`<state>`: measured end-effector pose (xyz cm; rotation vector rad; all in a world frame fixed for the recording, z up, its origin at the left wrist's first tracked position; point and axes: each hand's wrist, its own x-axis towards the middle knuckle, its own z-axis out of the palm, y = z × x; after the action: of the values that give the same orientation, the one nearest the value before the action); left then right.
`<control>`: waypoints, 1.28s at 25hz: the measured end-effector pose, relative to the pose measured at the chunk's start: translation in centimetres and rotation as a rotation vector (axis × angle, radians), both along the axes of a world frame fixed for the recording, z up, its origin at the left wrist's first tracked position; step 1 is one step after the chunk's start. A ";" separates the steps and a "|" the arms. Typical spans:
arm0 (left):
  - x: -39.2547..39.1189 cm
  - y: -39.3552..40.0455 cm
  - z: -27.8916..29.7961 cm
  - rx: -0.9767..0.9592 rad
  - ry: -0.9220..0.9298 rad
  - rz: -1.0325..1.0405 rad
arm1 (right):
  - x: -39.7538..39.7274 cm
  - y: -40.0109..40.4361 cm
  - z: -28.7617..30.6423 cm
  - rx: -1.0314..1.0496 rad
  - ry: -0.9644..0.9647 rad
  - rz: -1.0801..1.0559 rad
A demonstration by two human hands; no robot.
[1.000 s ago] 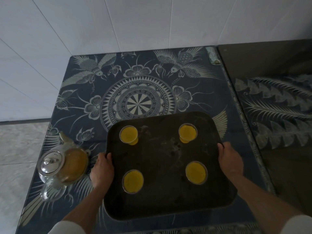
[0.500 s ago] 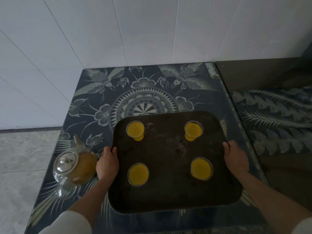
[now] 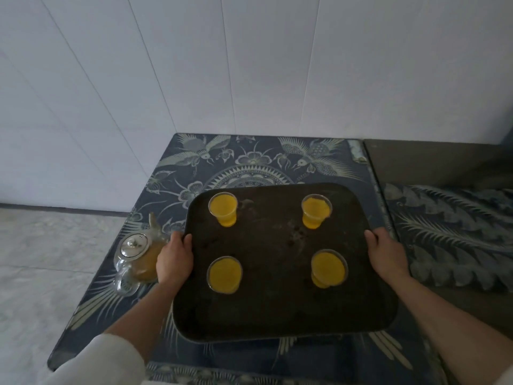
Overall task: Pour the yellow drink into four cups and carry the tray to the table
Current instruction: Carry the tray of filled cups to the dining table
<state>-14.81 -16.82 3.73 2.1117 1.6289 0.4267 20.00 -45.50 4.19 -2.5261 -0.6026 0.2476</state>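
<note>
a: what do the hands hold?

b: the dark tray (image 3: 280, 309) is the landmark. the left hand (image 3: 174, 261) grips the tray's left rim, thumb curled over the top edge, the other fingers hidden beneath. the right hand (image 3: 387, 255) grips the tray's right rim the same way, thumb on top, fingers wrapped under and out of sight.

a: so neither hand is slack?

b: both are clamped on the rim; how far the hidden fingers spread cannot be told.

a: where is the drink?

b: four clear cups stand upright on the tray, each filled with yellow liquid: far-left cup (image 3: 223, 208), far-right cup (image 3: 316, 210), near-left cup (image 3: 224, 274), near-right cup (image 3: 329, 268). they are well apart, one toward each corner.

a: and off the tray?

b: a glass teapot (image 3: 136, 258) with a metal lid sits just left of the tray, touching or nearly touching the left hand; it holds yellow liquid. under the tray lies a blue patterned tabletop (image 3: 249, 159). beyond the tray stands a white panelled wall (image 3: 222, 65). right of the tray is a dark counter (image 3: 433, 159).
</note>
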 end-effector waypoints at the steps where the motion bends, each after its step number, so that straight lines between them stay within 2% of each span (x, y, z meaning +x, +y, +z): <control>1: -0.3 -0.4 0.5 0.007 -0.010 0.009 | 0.0 0.0 0.6 0.003 0.004 0.017; 19: -12.0 -11.1 4.2 0.071 -0.035 0.266 | -4.7 0.5 5.4 -0.030 0.014 0.307; 32: -27.5 -19.1 6.1 0.091 -0.046 0.612 | -16.8 6.4 7.0 0.042 -0.005 0.641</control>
<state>-42.33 -35.90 9.85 1.6046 2.2475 0.7405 3.22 -39.07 11.17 -2.2201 -1.3912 0.4465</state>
